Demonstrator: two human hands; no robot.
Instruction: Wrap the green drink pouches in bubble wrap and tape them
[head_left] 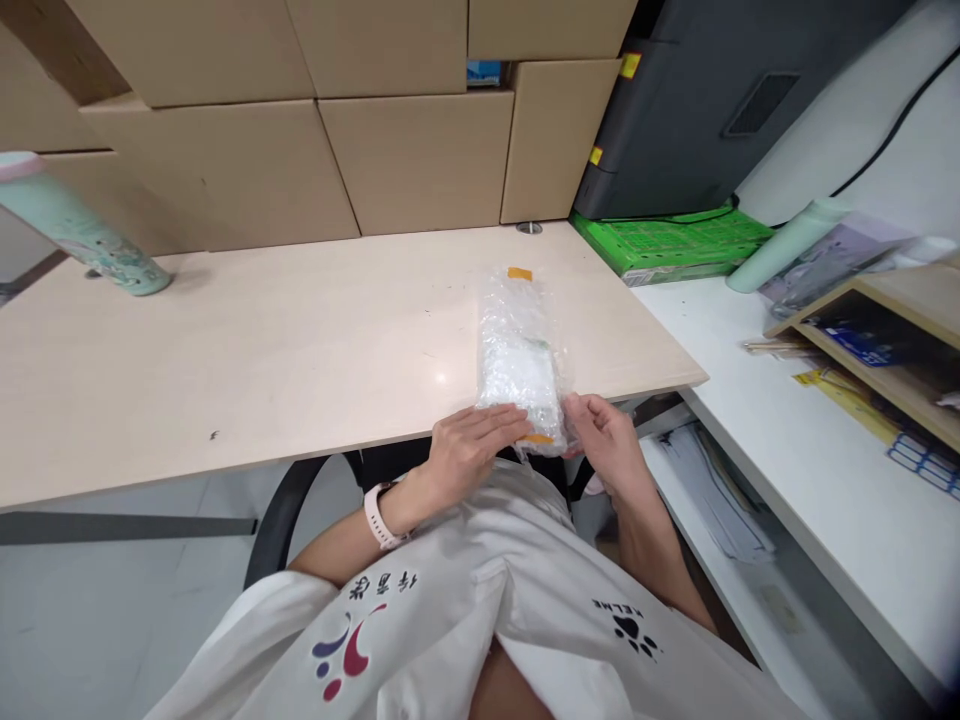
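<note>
A clear bubble-wrap bundle point(519, 345) lies at the front edge of the desk, its near end jutting past the edge towards my body. Something white and flat shows through its lower half. Orange tape marks its far and near ends. My left hand point(474, 448) rests on the near end, fingers stretched flat across the wrap. At the bundle's near right side, my right hand point(604, 435) is closed on the edge of the bubble wrap, thumb on top and the other fingers partly hidden.
The pale wooden desk point(300, 350) backs onto stacked cardboard boxes point(420, 160). A green tumbler point(97, 235) stands at the far left. On the right are a green paper pack point(671, 245) under a dark machine point(697, 110), and a white side table point(810, 480) with a wooden organizer point(900, 310).
</note>
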